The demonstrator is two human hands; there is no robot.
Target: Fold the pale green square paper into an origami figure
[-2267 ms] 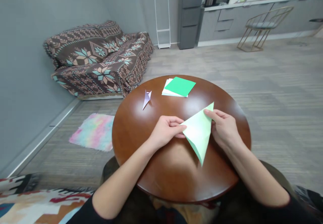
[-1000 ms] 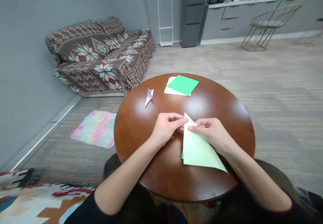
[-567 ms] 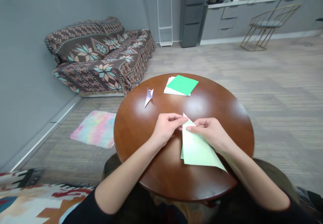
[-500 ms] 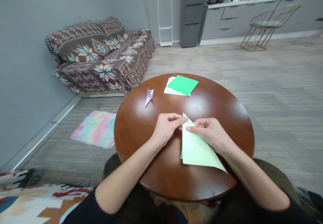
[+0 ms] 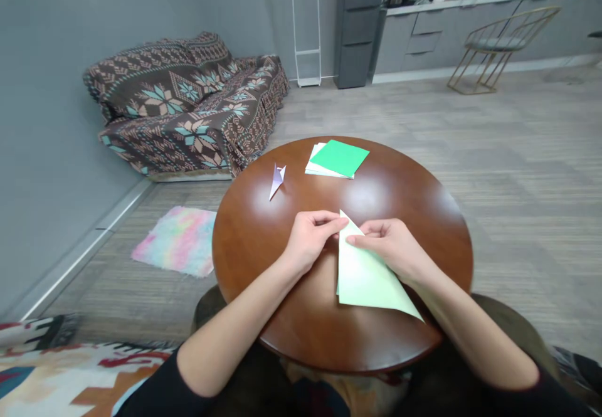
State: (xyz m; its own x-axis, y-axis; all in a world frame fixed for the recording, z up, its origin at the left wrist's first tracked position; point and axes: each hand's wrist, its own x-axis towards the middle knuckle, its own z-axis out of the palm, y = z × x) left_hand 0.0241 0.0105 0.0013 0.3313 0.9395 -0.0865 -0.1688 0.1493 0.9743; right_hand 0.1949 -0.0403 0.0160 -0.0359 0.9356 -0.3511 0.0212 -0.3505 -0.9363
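- The left hand (image 5: 308, 241) has its fingers (image 5: 337, 224) pinched on the top corner of a pale green paper (image 5: 364, 276), the thumb lying on the front face just below the tip.
- The right hand (image 5: 397, 244) grips the same paper, its fingers (image 5: 361, 241) closed on the slanting right edge, just below and to the right of the left fingers; the thumb presses the front while the others curl behind, partly hidden.
- The pale green paper hangs toward the person from both sets of fingers, folded, with a second layer showing along its left edge; its lower right corner sticks out to a point below the right fingers.
- Whether its lower edge touches the round brown tabletop (image 5: 254, 260) beneath the fingers, I cannot tell.
- Beyond the fingers, nearly straight ahead, a green square sheet (image 5: 341, 158) lies turned on top of white sheets (image 5: 316, 167).
- A small purple folded paper (image 5: 277, 182) sits beyond and to the left of the left fingers, apart from the sheets.
- Well to the left of the left fingers, a fluffy pastel rug (image 5: 176, 241) lies on the floor (image 5: 141, 291).
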